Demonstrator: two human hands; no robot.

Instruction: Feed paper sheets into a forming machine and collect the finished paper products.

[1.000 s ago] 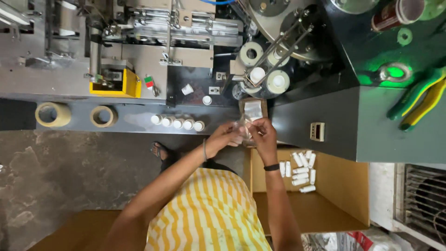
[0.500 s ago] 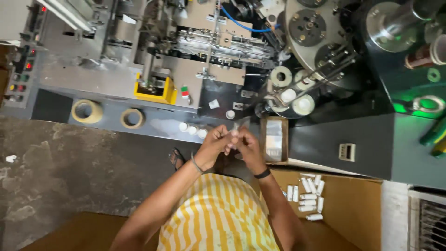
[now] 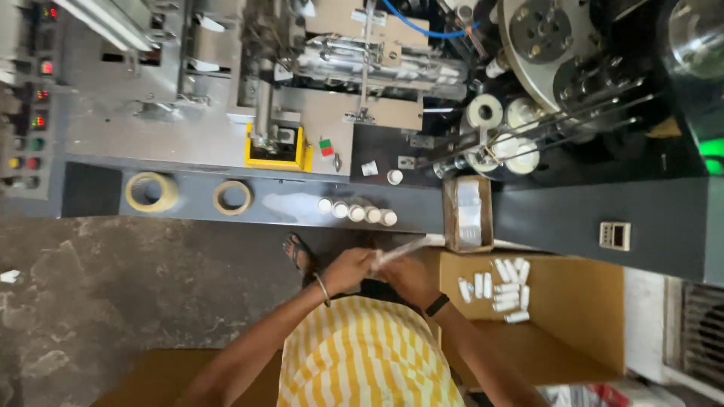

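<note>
The person's left hand [image 3: 348, 269] and right hand [image 3: 407, 275] are close together in front of the yellow striped shirt [image 3: 366, 354]. Both hands hold a thin clear plastic sleeve [image 3: 403, 250]. It sticks out from between them, up and to the right. The fingers of both hands are curled in around its near end, but it is too small to tell how tight the grip is.

A moment ago the hands were raised higher, near the small open box [image 3: 467, 213] on the machine ledge [image 3: 188, 202]. Now they have come down and nearer to the body, and the sleeve is stretched out longer. This looks like the person is pulling or smoothing the sleeve, not yet putting it down.

On the ledge, 4 small white cups [image 3: 357, 212] stand in a row, just left of the box. 2 tape rolls [image 3: 152, 191] lie farther left. On the right, small white pieces [image 3: 501, 289] lie in the big cardboard box [image 3: 573, 301].
</note>
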